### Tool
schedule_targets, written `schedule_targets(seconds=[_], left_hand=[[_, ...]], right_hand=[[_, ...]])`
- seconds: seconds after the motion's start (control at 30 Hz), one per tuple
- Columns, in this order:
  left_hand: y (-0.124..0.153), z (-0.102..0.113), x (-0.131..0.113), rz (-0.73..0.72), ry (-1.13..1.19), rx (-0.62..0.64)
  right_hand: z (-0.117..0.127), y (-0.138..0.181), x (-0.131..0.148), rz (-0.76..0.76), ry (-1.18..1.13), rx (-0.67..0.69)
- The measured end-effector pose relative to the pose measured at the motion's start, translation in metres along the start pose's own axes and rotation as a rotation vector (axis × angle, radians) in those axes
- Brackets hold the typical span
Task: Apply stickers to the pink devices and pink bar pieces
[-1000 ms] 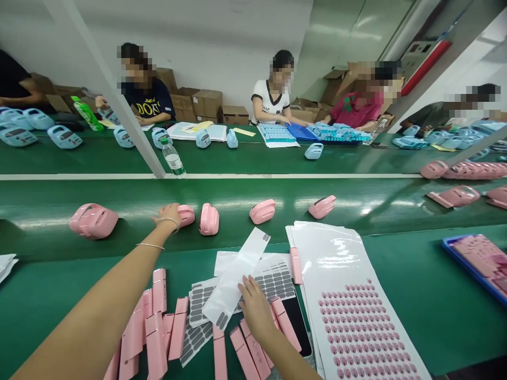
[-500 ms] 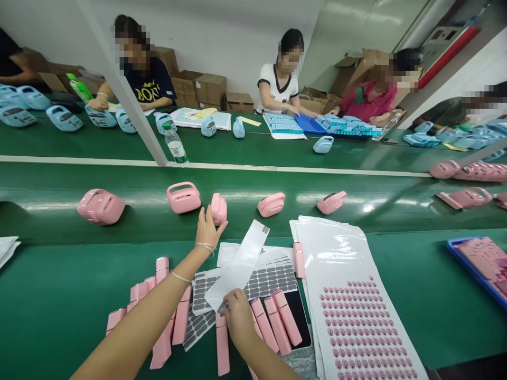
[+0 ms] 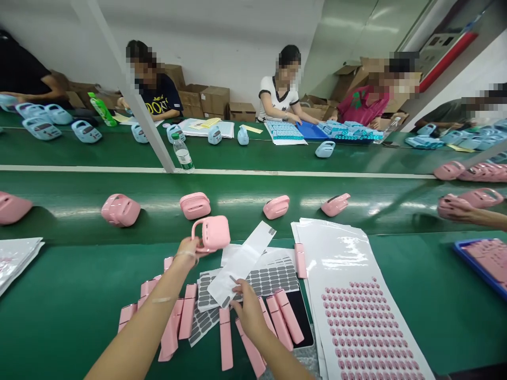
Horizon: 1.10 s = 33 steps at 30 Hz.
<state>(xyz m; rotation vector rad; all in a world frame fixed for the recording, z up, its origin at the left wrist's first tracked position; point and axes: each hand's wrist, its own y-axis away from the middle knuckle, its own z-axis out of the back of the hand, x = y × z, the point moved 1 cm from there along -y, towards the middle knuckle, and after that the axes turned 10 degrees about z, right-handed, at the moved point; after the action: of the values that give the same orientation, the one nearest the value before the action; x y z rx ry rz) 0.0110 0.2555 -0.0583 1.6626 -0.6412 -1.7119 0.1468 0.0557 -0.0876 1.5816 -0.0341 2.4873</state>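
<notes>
My left hand [image 3: 187, 250] grips a pink plastic casing [image 3: 216, 233] by its looped handle, holding it up over the near edge of the belt. My right hand [image 3: 247, 303] is over the lower end of a white backing strip [image 3: 241, 264]. At its fingertips is a small grey sticker [image 3: 233, 278], partly hidden. Under the strip lie sheets of grey oval stickers [image 3: 269, 278], partly on a dark flat panel [image 3: 300, 311]. Long pink bar-shaped parts [image 3: 225, 338] lie around both forearms, some hidden beneath them.
More pink casings [image 3: 195, 205] stand along the green belt [image 3: 237, 184]. Right of my hands lie sheets of round pink stickers [image 3: 368, 327], with a blue tray [image 3: 459, 248] beyond. A co-worker's hand [image 3: 461, 208] touches a casing at right. Across the belt, people handle blue casings [image 3: 325, 149].
My left hand has taken a pink casing off the belt and drawn it nearer. My right hand has come slightly away from the strip's end. A co-worker's hand has appeared at right.
</notes>
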Motion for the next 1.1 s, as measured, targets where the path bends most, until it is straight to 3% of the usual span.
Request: schedule_targets(seconds=[0.1,0.2,0.37,0.47,0.57,0.7,0.8,0.9,0.97,1.1], left_hand=[[0.026,0.029,0.055,0.187,0.21,0.016],[0.057,0.048,0.104,0.268,0.393,0.028],[0.091,0.048,0.145,0.303,0.565,0.139],[0.091,0.041,0.151,0.316,0.6,0.215],[0.085,0.04,0.151,0.319,0.597,0.199],[0.088,0.04,0.142,0.274,0.591,0.233],[0.108,0.03,0.128,0.254,0.59,0.369],[0.136,0.014,0.113,0.333,0.562,0.568],[0.151,0.006,0.106,0.366,0.551,0.656],[0.161,0.0,0.101,0.359,0.561,0.714]], right_hand=[[-0.012,0.001,-0.005,0.012,0.031,-0.008],[-0.022,-0.002,-0.008,-0.01,0.047,-0.03],[-0.024,-0.012,-0.01,-0.063,-0.044,-0.051],[-0.017,-0.011,-0.008,-0.075,-0.17,-0.012],[0.001,-0.001,0.003,-0.09,-0.308,0.02],[0.04,0.018,0.047,-0.138,-0.455,-0.046],[0.067,0.028,0.094,-0.231,-0.676,-0.149],[0.079,0.033,0.131,-0.248,-0.775,-0.169],[0.081,0.035,0.144,-0.245,-0.788,-0.173],[0.081,0.041,0.153,-0.223,-0.807,-0.251]])
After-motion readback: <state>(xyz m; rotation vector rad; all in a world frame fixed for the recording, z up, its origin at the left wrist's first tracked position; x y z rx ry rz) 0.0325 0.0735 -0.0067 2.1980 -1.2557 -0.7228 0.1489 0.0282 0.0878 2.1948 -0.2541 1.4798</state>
